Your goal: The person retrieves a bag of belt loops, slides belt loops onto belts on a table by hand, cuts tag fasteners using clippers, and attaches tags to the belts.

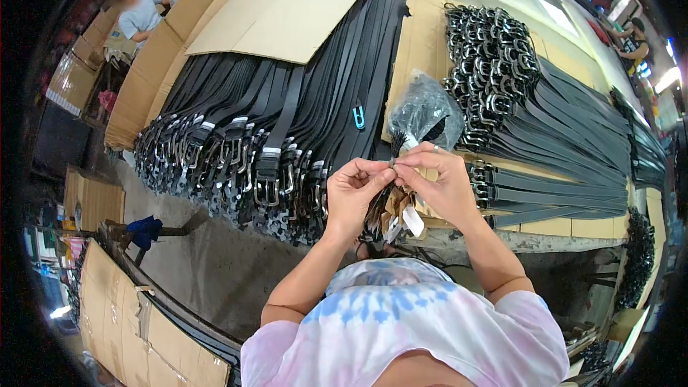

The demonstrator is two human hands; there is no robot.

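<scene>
My left hand (355,190) and my right hand (443,185) meet at the table's near edge, fingers closed in a pinch. Between their fingertips is a bundle of thin black strings (398,142), its loose ends fanning upward. Brown and white paper tags (401,216) hang below it; whether they join the strings is partly hidden by my hands. Just behind lies a clear plastic bag (424,111) with something black and white in it. Left of my hands, many black belts (287,107) lie in a thick layer, their metal buckles (266,190) hanging over the near edge.
A cardboard sheet (283,11) covers part of the belts, and a blue clip (359,118) lies on them. More buckled belts (566,118) are piled at right. One person (140,14) sits at the far left; another person (634,41) is at the far right.
</scene>
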